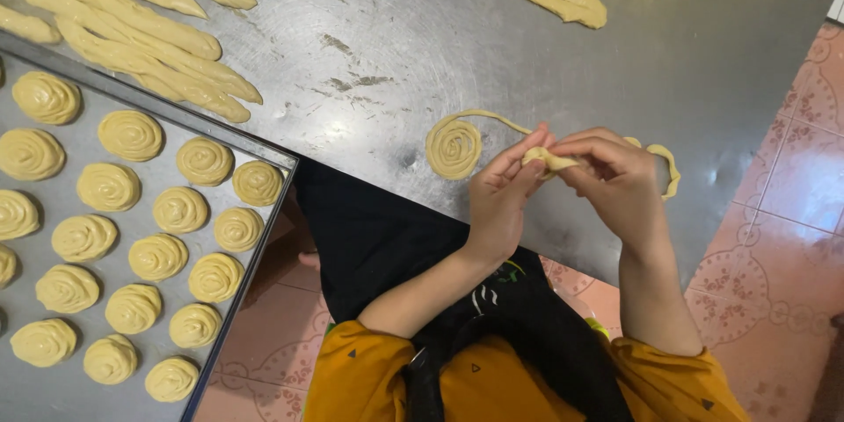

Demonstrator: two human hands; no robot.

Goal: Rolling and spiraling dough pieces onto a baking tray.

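Dough strip (547,158) sits pinched between the fingers of the left hand (499,198) and right hand (620,180), both closed on it just above the steel table (396,44). Its tail loops right of the fingers; just left lies a coiled spiral (454,148) (joined by a thin strand). Farther left, a tray (167,97) holds more spirals; beyond, twisted dough sticks (141,35).

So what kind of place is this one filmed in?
Probably a small bakery or a home baking kitchen. A steel worktable holds stretched dough strips, a metal tray is filled with coiled dough spirals, and both hands are twisting a dough strand.
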